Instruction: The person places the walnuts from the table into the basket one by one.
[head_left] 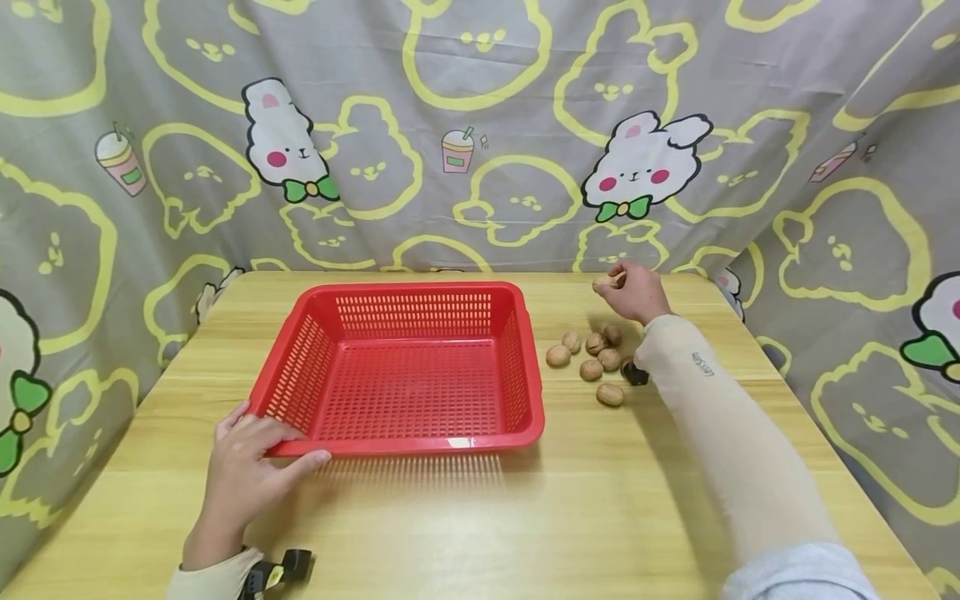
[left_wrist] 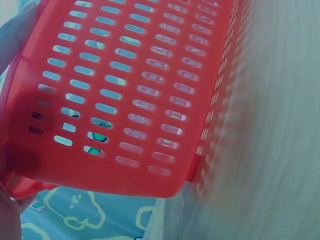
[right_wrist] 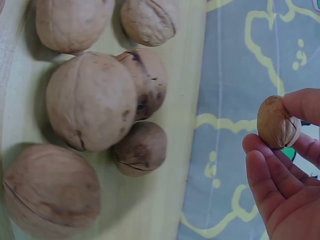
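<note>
A red plastic basket (head_left: 416, 443) with slotted walls rests on the table. At its front left corner my left hand (head_left: 243, 471) holds the rim, fingers over the edge and thumb along the front. In the left wrist view the slotted wall of the basket (left_wrist: 112, 100) fills much of the picture, and only parts of that hand show. My right hand (head_left: 637, 292) pinches a walnut (right_wrist: 276, 122) between thumb and fingertips, near the table's back edge. Several more walnuts (head_left: 610, 360) lie loosely grouped to the right of the basket, below the right hand.
The wooden table (head_left: 465, 533) ends at a grey curtain (head_left: 525, 125) with yellow cartoon outlines, which hangs behind and along both sides. A black wrist device (head_left: 636, 372) on the right arm hangs close beside the walnuts.
</note>
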